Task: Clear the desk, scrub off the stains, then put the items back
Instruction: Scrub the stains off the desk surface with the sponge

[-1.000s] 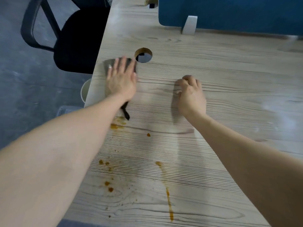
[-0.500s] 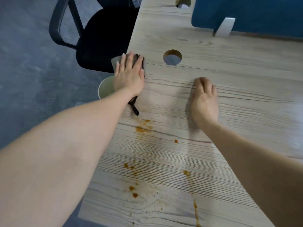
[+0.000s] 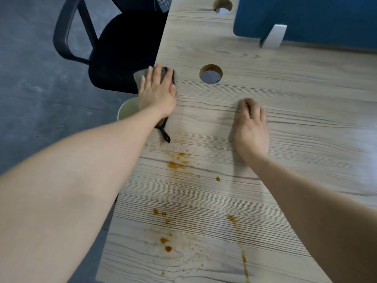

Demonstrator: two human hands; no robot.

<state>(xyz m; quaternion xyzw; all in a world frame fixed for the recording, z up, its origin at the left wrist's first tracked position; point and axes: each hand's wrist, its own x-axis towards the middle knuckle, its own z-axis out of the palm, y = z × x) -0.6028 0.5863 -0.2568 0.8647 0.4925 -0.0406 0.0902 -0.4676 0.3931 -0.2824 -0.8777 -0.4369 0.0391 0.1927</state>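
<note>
Head view: a person's two bare arms reach out over a pale wood-grain desk (image 3: 285, 111).
Left hand: the left hand (image 3: 157, 92) lies flat, fingers straight, pressing a grey cloth (image 3: 139, 75) at the desk's far left edge; a dark strap or tail (image 3: 164, 134) of it shows below the wrist.
Right hand: the right hand (image 3: 252, 127) rests on bare wood to the right, fingers curled under, holding nothing that can be seen.
Stains: orange-brown stains (image 3: 175, 164) spatter the near part of the desk, with a streak (image 3: 243, 264) running toward the near edge.
Step in hand: scrubbing, by the look of it (no items show on the top).
Progress: early, I judge; the cloth sits farther away than every visible stain.
Next move: draw the cloth nearer over the spatter and press while rubbing.
Risk: part of the cloth overhangs the left edge, above a pale round bin or cup (image 3: 126, 109) on the floor.
Surroundings: black chair (image 3: 122, 48), cable hole (image 3: 210, 74), blue divider (image 3: 316, 17).
</note>
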